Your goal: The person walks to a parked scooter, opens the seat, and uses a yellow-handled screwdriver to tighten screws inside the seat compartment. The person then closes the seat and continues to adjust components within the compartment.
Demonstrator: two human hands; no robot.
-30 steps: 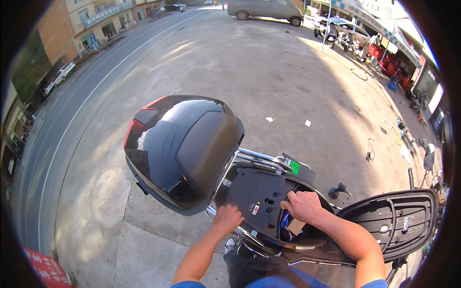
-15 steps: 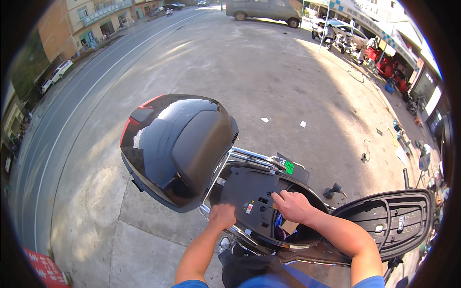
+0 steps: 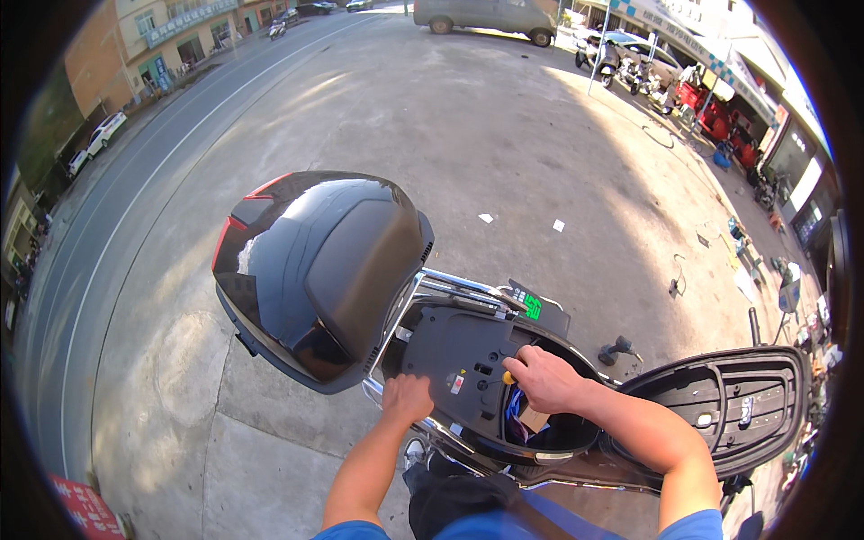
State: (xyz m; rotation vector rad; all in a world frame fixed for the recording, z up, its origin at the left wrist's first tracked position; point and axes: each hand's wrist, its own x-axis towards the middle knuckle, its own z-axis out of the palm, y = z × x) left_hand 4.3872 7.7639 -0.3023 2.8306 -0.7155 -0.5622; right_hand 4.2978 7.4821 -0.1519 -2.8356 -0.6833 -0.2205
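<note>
My right hand [image 3: 546,380] is closed on what looks like a screwdriver, its yellow handle [image 3: 509,378] showing at the fingertips. It hovers over the scooter's open under-seat compartment [image 3: 562,443], beside round holes in the black panel [image 3: 447,346]. Closed fingers make a fist of my left hand [image 3: 408,398] at the panel's near left edge, by the chrome rack [image 3: 389,344]. Whatever that hand grips is hidden. Blue wires [image 3: 514,418] and a brown cardboard piece [image 3: 535,419] lie inside the compartment.
A glossy black top box [image 3: 333,270] sits on the rack to the left. The scooter seat [image 3: 720,414] is flipped open to the right. On the concrete beyond lies a cordless drill [image 3: 618,349]. A grey van [image 3: 486,18] stands far off.
The yellow handle now shows at my right hand's fingertips, where a thin dark shaft showed before. Both hands keep nearly the same places over the scooter; the whole view has shifted slightly.
</note>
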